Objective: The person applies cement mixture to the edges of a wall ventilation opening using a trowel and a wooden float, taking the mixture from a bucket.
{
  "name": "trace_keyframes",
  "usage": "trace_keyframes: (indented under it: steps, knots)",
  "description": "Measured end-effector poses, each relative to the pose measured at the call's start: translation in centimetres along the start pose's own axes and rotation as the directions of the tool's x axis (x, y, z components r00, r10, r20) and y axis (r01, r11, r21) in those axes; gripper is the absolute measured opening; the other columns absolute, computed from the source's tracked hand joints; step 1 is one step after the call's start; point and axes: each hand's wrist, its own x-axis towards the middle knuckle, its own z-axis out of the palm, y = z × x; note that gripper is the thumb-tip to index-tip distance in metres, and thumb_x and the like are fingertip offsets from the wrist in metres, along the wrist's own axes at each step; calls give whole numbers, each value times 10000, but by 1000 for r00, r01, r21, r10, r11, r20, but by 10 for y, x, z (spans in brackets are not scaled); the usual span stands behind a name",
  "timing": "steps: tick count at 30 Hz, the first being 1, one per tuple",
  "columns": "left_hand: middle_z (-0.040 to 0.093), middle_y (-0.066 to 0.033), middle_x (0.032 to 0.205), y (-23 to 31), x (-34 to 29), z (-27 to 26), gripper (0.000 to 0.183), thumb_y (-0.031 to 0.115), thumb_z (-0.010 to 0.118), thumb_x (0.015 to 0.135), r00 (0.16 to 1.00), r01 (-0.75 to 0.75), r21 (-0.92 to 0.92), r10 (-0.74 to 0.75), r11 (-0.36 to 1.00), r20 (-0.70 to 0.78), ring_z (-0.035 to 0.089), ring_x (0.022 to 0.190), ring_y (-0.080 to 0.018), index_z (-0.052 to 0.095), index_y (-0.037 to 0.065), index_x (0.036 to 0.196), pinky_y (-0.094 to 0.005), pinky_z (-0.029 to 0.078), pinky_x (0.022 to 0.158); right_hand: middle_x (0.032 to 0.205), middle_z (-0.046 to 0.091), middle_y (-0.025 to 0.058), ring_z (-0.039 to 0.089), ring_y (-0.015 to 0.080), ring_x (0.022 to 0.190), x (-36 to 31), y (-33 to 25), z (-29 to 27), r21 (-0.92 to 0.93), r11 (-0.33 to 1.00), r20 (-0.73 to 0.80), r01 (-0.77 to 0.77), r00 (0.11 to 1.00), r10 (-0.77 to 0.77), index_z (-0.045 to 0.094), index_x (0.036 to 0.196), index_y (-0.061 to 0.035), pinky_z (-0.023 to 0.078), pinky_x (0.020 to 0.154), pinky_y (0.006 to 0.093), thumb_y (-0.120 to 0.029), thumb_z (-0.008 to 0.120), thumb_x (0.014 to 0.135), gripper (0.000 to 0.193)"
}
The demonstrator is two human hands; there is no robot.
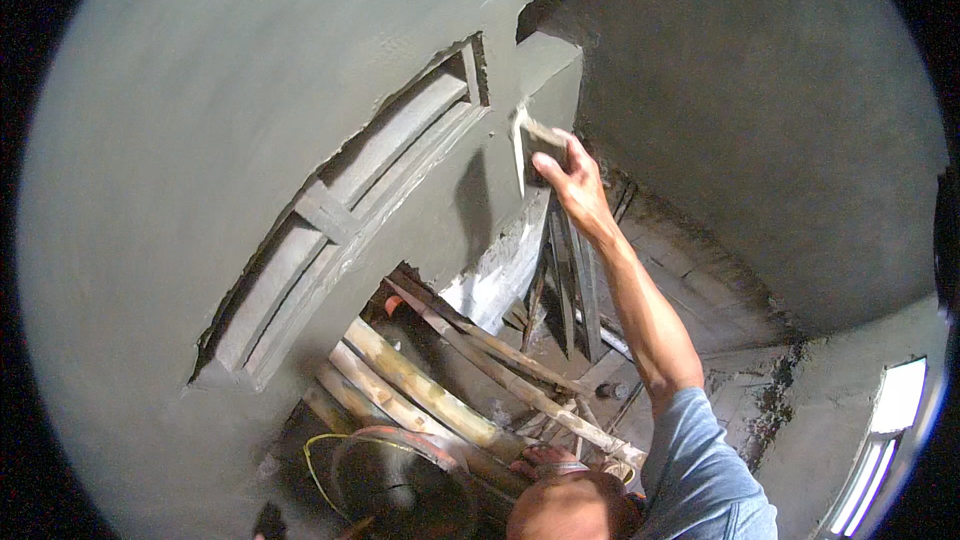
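My right hand [575,180] reaches up to the grey plastered wall [400,175], closed round the handle of a plastering trowel [519,152]. The trowel's thin, pale blade is seen edge-on, upright against the wall face near the corner. Low in the picture, my left hand [545,461] grips a pole among the bamboo poles [430,385]; its fingers are only partly visible behind the forearm. A band circles the left wrist. Left of the trowel, a long slatted opening [330,215] is set into the plaster, with rough edges.
Below left stands a round dark tub [400,490] with a yellow loop at its rim. Thin wooden poles [500,365] cross beside the bamboo. Narrow boards [575,285] lean under my right arm. A darker wall [770,130] rises at right, with a bright window [898,395] beyond.
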Motion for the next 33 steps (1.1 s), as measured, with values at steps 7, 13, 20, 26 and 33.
trace_keyframes:
  steps: [7,13,20,26,33]
  knots:
    - [589,-129,1450,81,-25,-6,587,446,650,994,998,-29,417,47,909,-34,545,1321,-252,574,83,1449,-392,402,1099,1145,736,138,689,211,1029,103,6,36,-101,972,-211,212,950,-230,635,1311,-35,531,914,349,-253,764,888,494]
    - [599,-156,1437,76,-25,4,623,495,646,978,999,-34,450,13,892,49,531,1342,-271,579,85,1442,-406,378,1119,1130,740,186,719,280,1015,102,36,36,-258,957,-225,130,956,-190,636,1314,-49,540,900,388,-259,756,872,504]
    - [624,-164,1400,63,-4,23,624,497,637,982,992,-128,410,107,903,73,556,1309,-270,582,69,1434,-399,393,1102,1186,717,206,695,305,1113,89,55,30,-161,976,-315,147,930,-192,628,1326,-51,514,972,397,-280,746,880,515]
    - [648,-143,1364,20,20,23,570,401,669,990,980,-186,275,156,943,126,591,1228,-226,586,45,1428,-369,417,1072,1163,724,188,703,315,1076,123,11,34,-308,917,-203,254,924,-324,602,1333,-51,525,937,396,-303,728,912,507]
    - [685,-134,1287,45,7,41,570,393,666,996,983,-180,316,156,931,101,625,1132,-199,582,30,1426,-357,448,1027,1177,721,193,701,294,1086,88,61,5,-289,956,-286,48,949,-134,611,1330,-58,523,954,382,-263,723,909,481]
